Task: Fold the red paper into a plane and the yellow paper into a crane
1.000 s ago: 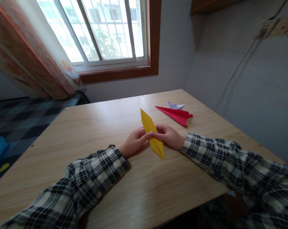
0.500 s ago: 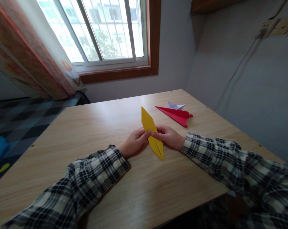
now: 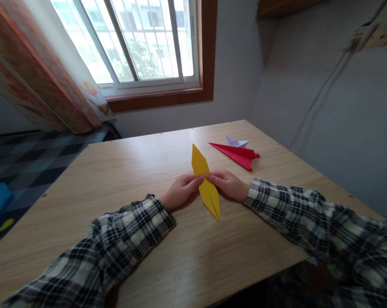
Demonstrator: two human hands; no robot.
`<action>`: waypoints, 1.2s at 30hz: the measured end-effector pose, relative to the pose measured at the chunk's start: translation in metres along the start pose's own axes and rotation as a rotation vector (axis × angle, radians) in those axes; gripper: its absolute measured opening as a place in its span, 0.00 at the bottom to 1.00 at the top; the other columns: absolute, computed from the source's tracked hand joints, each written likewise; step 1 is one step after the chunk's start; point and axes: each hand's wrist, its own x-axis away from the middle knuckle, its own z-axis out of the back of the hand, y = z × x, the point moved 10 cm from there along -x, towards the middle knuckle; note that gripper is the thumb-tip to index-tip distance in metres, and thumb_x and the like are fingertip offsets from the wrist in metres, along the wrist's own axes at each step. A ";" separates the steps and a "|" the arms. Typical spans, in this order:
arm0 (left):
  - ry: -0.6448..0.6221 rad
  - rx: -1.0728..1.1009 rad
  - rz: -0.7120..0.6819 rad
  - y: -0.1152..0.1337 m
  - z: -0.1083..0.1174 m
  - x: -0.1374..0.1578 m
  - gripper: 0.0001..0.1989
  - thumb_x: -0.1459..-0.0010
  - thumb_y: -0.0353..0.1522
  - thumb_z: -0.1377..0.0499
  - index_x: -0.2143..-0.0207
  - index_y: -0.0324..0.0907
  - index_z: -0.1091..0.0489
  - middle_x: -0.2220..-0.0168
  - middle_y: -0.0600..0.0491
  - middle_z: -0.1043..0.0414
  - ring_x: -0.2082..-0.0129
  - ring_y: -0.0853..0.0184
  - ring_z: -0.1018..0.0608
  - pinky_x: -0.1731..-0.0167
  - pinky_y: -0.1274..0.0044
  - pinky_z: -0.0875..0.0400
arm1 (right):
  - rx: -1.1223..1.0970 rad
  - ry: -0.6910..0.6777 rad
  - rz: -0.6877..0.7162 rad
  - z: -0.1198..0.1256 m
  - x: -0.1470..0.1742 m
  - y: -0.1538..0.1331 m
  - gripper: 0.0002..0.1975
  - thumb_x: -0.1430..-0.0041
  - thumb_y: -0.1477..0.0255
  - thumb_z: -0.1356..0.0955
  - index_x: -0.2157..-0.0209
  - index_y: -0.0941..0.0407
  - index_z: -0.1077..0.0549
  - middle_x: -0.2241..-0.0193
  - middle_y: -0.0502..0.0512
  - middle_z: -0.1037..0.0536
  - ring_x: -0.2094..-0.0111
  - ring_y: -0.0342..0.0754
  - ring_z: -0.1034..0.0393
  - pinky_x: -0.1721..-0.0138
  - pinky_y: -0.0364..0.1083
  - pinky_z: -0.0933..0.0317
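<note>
Yellow folded paper (image 3: 206,188) is held over the middle of the table (image 3: 142,171), tilted, one tip toward the window side; whether the near tip is rested on the tabletop can't be told. Folding is judged part-done: both ends are brought to pts, a crosswise crease is shown near the thumbs, and a lengthwise slit is left between flaps on the near half. Amt. of folding left: can't be told (underside hidden).

L hand (image 3: 181,190): partly curled, paper's L edge pinched approx. midway, thumb on top, fingers mostly hidden below. R hand (image 3: 228,184): same grip, R edge; thumb tips set close tog.

Paper is matte, crisp-edged, a long narrow diamond w/ blunted sides. Beyond R hand, a red paper plane (image 3: 233,154) is laid, sharp-nosed, w/ small folded tail bits; just behind it, partly covered from view, a white paper boat (image 3: 232,141). Tabletop is pale, wood-grained, slightly glossy. Both arms are covered by plaid sleeves (image 3: 129,231), cloth rumpled. Farther out, window (image 3: 155,42) is framed in brown trim, flanked by a flowered curtain (image 3: 52,64).
</note>
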 end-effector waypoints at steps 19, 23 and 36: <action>-0.033 -0.004 -0.018 0.002 -0.004 0.000 0.24 0.36 0.49 0.44 0.63 0.35 0.24 0.64 0.46 0.22 0.60 0.61 0.25 0.59 0.71 0.29 | 0.059 -0.055 -0.037 -0.004 0.003 0.000 0.26 0.39 0.49 0.33 0.64 0.61 0.24 0.69 0.53 0.24 0.67 0.45 0.33 0.65 0.45 0.40; -0.038 0.003 -0.020 0.003 -0.004 0.000 0.24 0.37 0.49 0.44 0.63 0.36 0.24 0.62 0.46 0.22 0.60 0.61 0.24 0.57 0.71 0.28 | 0.083 -0.049 -0.034 -0.003 0.003 -0.002 0.26 0.39 0.49 0.33 0.65 0.61 0.24 0.70 0.53 0.25 0.68 0.45 0.34 0.66 0.45 0.40; -0.145 -0.052 -0.020 0.007 -0.015 0.002 0.23 0.36 0.48 0.45 0.68 0.37 0.28 0.66 0.49 0.24 0.66 0.66 0.26 0.64 0.75 0.29 | 0.058 -0.048 -0.018 -0.002 0.001 0.000 0.26 0.40 0.49 0.32 0.63 0.60 0.22 0.67 0.55 0.22 0.65 0.47 0.31 0.61 0.46 0.36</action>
